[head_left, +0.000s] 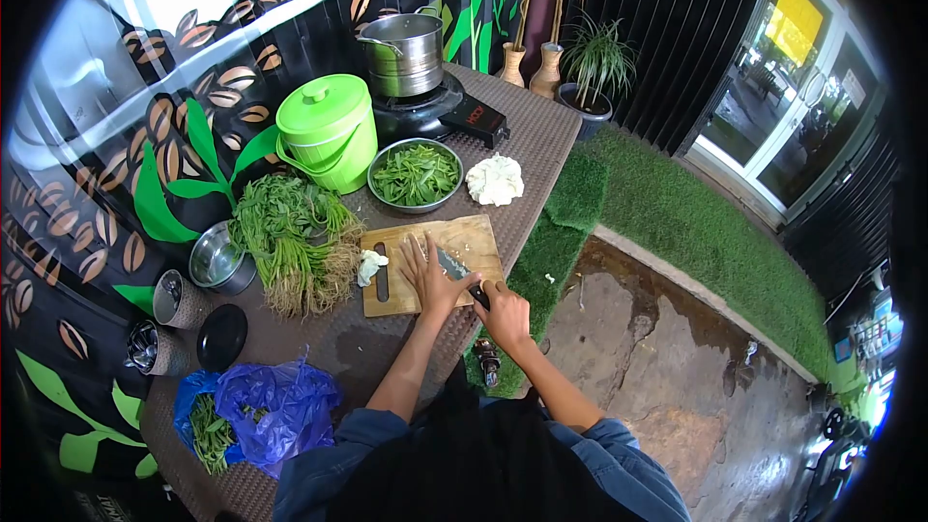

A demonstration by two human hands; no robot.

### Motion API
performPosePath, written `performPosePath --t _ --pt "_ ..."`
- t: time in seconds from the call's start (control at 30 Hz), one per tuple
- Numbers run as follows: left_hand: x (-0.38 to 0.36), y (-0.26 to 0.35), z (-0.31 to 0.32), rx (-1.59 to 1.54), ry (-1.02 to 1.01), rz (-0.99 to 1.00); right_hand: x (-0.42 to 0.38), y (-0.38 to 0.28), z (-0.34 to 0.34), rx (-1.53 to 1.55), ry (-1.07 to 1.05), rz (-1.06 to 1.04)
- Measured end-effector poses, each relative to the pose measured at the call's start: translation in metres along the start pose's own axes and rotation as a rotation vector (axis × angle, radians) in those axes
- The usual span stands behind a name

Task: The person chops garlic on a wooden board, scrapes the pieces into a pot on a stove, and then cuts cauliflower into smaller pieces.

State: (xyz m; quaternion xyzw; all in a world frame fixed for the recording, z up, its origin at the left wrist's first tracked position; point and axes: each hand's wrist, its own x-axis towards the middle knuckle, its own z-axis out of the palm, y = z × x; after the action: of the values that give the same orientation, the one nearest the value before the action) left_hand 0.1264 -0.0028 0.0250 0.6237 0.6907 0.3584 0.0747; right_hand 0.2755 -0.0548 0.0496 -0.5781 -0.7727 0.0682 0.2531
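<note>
My right hand (506,317) grips the black handle of a kitchen knife (451,268), its blade lying low over a wooden cutting board (474,232). Fingers spread, my left hand (428,280) rests flat beside and partly over the blade, its thumb reaching toward the handle. Small pale bits are scattered on the board near the blade. At the board's left end, by the slot, sits a small pale, crumpled piece (370,267). Behind the board stand a metal bowl of green leaves (418,175) and a whitish, ruffled lump (495,180) that resembles cauliflower.
A heap of rooted leafy greens (295,242) lies left of the board, beside a metal bowl (222,259). Further back are a lidded green bucket (329,130) and a steel pot (404,53) on a stove. Blue plastic bags (275,411) lie at the near left. The table's right edge is close.
</note>
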Motion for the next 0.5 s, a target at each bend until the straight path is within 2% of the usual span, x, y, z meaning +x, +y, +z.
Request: performPosePath --t 0.03,0.1,0.3,0.5 --pt "0.0 -0.003 0.0 0.0 0.0 0.0 0.0 0.0 -0.002 0.015 -0.03 0.009" --pt "0.002 -0.012 0.0 0.025 0.139 0.016 -0.003 0.0 -0.007 0.029 -0.025 0.012" --pt "0.021 -0.025 -0.011 0.058 0.104 -0.111 -0.011 0.002 -0.023 0.108 -0.031 0.036" --pt "0.036 -0.04 -0.002 0.012 0.199 -0.062 -0.018 0.004 -0.035 0.12 -0.037 0.055"
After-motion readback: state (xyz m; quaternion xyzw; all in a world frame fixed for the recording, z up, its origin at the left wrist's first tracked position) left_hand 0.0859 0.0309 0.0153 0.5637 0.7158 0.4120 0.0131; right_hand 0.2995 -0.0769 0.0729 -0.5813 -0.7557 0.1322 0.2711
